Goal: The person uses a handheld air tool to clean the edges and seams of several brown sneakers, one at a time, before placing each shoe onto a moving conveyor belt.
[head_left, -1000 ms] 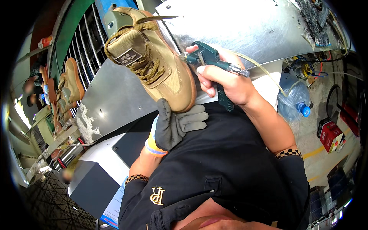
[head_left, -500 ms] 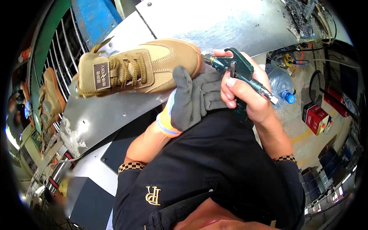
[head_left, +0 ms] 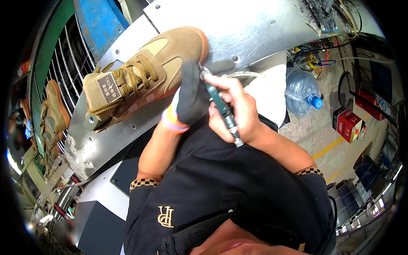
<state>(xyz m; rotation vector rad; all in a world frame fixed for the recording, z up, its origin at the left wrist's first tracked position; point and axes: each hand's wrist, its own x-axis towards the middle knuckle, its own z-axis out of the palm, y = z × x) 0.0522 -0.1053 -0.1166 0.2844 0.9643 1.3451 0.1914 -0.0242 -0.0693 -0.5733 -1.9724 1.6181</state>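
My left hand (head_left: 188, 102), in a dark grey glove with a light cuff, is at the toe end of a tan lace-up shoe (head_left: 172, 59). Motion smears its fingers, so I cannot tell whether they grip the shoe. Bare, my right hand (head_left: 242, 108) is closed around a dark green gun-shaped tool (head_left: 222, 105) with metal ends. The tool's upper tip lies close beside the glove and the toe. The shoe rests on a shiny metal work surface (head_left: 250, 29), sole down, its toe pointing up and right.
Left, a green-framed wire rack (head_left: 66, 63) stands near more tan shoes (head_left: 55, 106). A blue metal piece (head_left: 100, 23) sits at the far left. On the right are a large clear plastic bottle (head_left: 299, 91), a red box (head_left: 347, 123), and cables (head_left: 318, 59).
The shoe's toe has swung up and left. My right hand and the tool have moved left and turned, while my gloved hand has risen slightly and its open palm is now blurred.
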